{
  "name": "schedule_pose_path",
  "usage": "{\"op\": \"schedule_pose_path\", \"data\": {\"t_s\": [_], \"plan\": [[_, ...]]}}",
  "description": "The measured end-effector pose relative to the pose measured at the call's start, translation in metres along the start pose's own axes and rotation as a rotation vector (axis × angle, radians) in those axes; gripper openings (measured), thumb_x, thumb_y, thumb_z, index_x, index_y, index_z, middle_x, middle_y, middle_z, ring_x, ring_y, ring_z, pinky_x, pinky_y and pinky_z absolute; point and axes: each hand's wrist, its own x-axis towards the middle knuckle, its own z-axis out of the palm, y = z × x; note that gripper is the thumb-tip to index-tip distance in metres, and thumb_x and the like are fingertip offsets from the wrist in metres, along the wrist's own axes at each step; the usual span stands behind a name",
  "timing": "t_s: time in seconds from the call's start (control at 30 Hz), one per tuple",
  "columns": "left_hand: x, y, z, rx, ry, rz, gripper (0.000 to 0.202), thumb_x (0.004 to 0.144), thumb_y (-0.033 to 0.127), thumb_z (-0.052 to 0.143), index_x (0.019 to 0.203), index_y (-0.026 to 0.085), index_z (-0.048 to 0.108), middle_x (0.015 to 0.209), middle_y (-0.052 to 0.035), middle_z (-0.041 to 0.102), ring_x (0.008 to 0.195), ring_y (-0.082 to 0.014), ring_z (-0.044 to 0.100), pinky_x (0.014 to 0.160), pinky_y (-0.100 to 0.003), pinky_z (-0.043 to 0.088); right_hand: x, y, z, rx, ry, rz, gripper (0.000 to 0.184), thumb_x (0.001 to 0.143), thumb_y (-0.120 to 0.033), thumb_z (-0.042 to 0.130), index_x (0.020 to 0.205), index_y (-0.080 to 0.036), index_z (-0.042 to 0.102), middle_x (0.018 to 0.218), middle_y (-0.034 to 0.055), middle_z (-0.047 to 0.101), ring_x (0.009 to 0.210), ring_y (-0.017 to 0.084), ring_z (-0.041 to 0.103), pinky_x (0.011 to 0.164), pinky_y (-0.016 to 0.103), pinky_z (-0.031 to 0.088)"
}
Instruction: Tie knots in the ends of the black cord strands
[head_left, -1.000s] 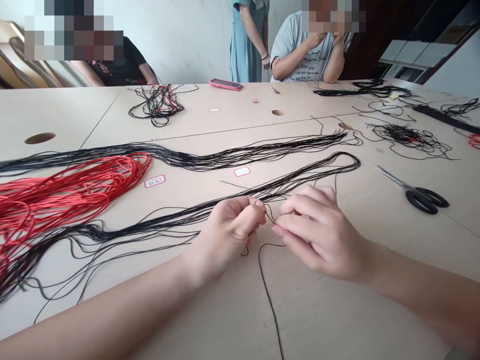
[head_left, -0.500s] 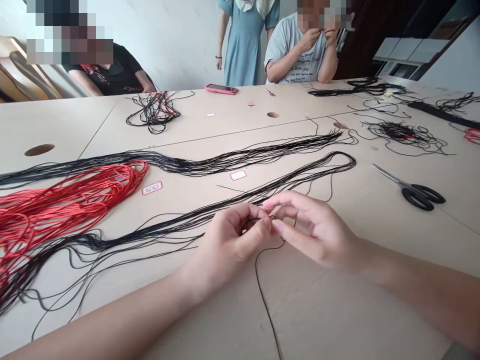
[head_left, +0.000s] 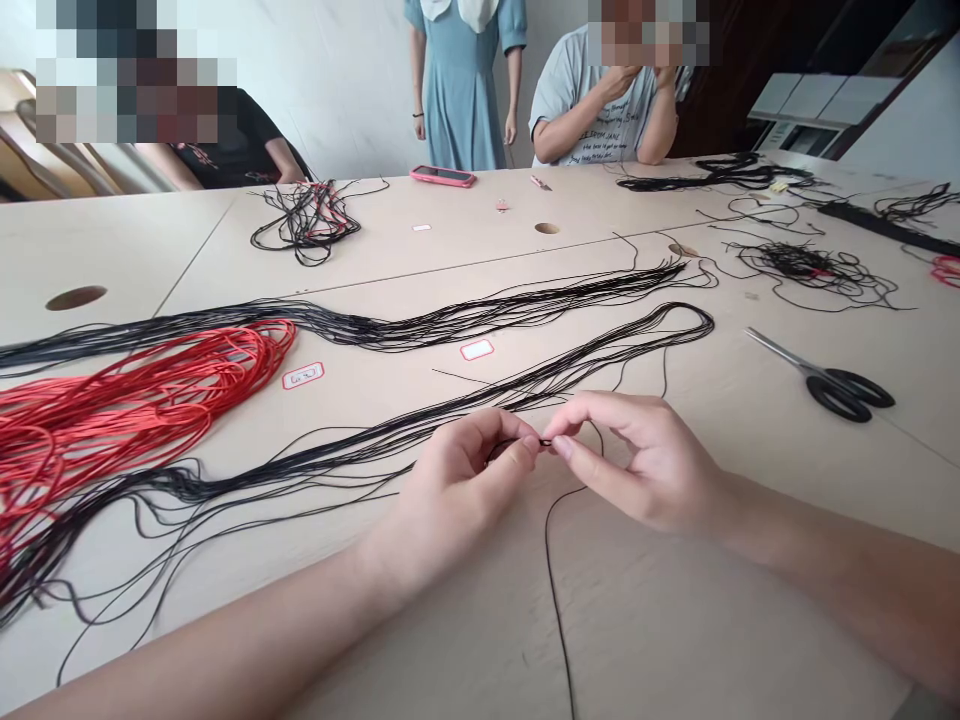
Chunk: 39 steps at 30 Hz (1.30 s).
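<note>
Between finger and thumb, my left hand [head_left: 472, 470] pinches a thin black cord [head_left: 551, 560], part of which curves inside the fingers. My right hand [head_left: 637, 455] pinches the same cord just to the right, so a short dark stretch shows between the two thumbs. From my right hand the cord loops down and trails over the table to the lower edge of the view. Whether there is a knot at the fingertips is too small to tell. Behind both hands lies a long bundle of black cords [head_left: 517, 378], folded into a loop at its right end.
Scissors [head_left: 832, 385] with black handles lie to the right. On the left is a heap of red cord [head_left: 202, 390], near a small red-edged label [head_left: 303, 376]. Another black cord bundle [head_left: 450, 325] stretches behind. A red-cased phone [head_left: 442, 176] rests at the far edge, where several people are.
My right hand has shifted slightly right, and its thumb and finger have closed together on the cord. The trailing cord has moved right. The standing person has shifted left.
</note>
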Motion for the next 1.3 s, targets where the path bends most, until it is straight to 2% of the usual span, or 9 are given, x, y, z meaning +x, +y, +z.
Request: {"op": "schedule_pose_path", "data": {"t_s": [0.13,0.33,0.5,0.63,0.8,0.9,1.1,1.2,1.3], "plan": [[0.0007,0.0014,-0.0005,0.023,0.031,0.009,0.019,0.083,0.035,0.052,0.081,0.016,0.053,0.065,0.0047,0.045,0.048,-0.0043,0.033,0.044,-0.018,0.028,-0.0009,0.0016,0.0008,-0.021,0.045,0.030,0.011,0.080,-0.010,0.051,0.083,-0.017,0.058,0.075,0.0006,0.060,0.069,0.011,0.055,0.064,0.024,0.047],[-0.0001,0.0027,0.0011,0.028,0.059,0.006,0.020,0.081,0.035,0.054,0.077,0.016,0.053,0.064,0.0044,0.046,0.048,-0.0049,0.035,0.045,-0.019,0.030,-0.0013,0.0033,0.0018,0.010,0.041,0.045,0.013,0.078,-0.011,0.055,0.088,-0.017,0.059,0.077,0.0004,0.060,0.067,0.011,0.053,0.064,0.024,0.048],[0.0007,0.0023,0.0006,0.051,0.064,0.029,0.020,0.079,0.035,0.056,0.075,0.015,0.054,0.062,0.0037,0.048,0.047,-0.0052,0.034,0.043,-0.019,0.030,-0.0005,0.0010,0.0012,0.015,-0.003,0.078,0.010,0.079,-0.012,0.055,0.085,-0.018,0.060,0.077,0.0002,0.061,0.071,0.011,0.055,0.068,0.025,0.048],[0.0005,0.0008,0.0004,0.076,0.092,0.040,0.019,0.079,0.034,0.055,0.075,0.015,0.053,0.059,0.0042,0.046,0.045,-0.0047,0.031,0.040,-0.018,0.026,-0.0002,0.0003,0.0000,0.101,-0.050,0.156,0.006,0.083,-0.016,0.053,0.085,-0.018,0.058,0.081,0.0010,0.061,0.077,0.012,0.057,0.070,0.025,0.048],[-0.0008,-0.0023,0.0009,0.110,0.088,0.089,0.019,0.082,0.034,0.053,0.077,0.015,0.054,0.061,0.0031,0.048,0.047,-0.0051,0.033,0.042,-0.017,0.027,-0.0021,0.0006,0.0007,0.241,-0.131,0.317,0.006,0.087,-0.023,0.049,0.090,-0.019,0.053,0.065,-0.0024,0.050,0.058,0.009,0.048,0.050,0.020,0.041],[-0.0013,-0.0034,0.0005,0.113,0.076,0.104,0.018,0.082,0.033,0.052,0.076,0.015,0.055,0.063,0.0020,0.050,0.050,-0.0061,0.036,0.043,-0.017,0.029,-0.0033,0.0007,0.0015,0.196,-0.100,0.262,0.003,0.085,-0.019,0.050,0.086,-0.018,0.052,0.065,-0.0024,0.047,0.056,0.008,0.043,0.049,0.020,0.039],[-0.0013,-0.0040,0.0005,0.120,0.082,0.117,0.018,0.081,0.032,0.053,0.076,0.015,0.055,0.063,0.0019,0.050,0.052,-0.0067,0.037,0.045,-0.018,0.030,-0.0020,0.0013,-0.0009,-0.104,-0.032,0.072,0.007,0.079,-0.012,0.054,0.080,-0.018,0.057,0.068,-0.0009,0.051,0.060,0.010,0.043,0.051,0.022,0.036],[-0.0013,-0.0050,0.0002,0.136,0.069,0.118,0.018,0.082,0.032,0.052,0.077,0.016,0.055,0.065,0.0018,0.051,0.052,-0.0066,0.038,0.045,-0.018,0.031,-0.0013,0.0010,-0.0016,-0.141,-0.010,-0.013,0.010,0.078,-0.010,0.054,0.081,-0.019,0.058,0.068,-0.0013,0.050,0.063,0.010,0.044,0.053,0.023,0.037],[-0.0012,-0.0056,-0.0001,0.140,0.062,0.128,0.018,0.083,0.032,0.051,0.079,0.016,0.055,0.070,0.0004,0.053,0.058,-0.0076,0.042,0.049,-0.019,0.034,-0.0018,0.0000,-0.0006,-0.130,-0.001,-0.025,0.010,0.078,-0.010,0.054,0.081,-0.018,0.059,0.066,-0.0020,0.046,0.061,0.009,0.044,0.052,0.022,0.036]]}}
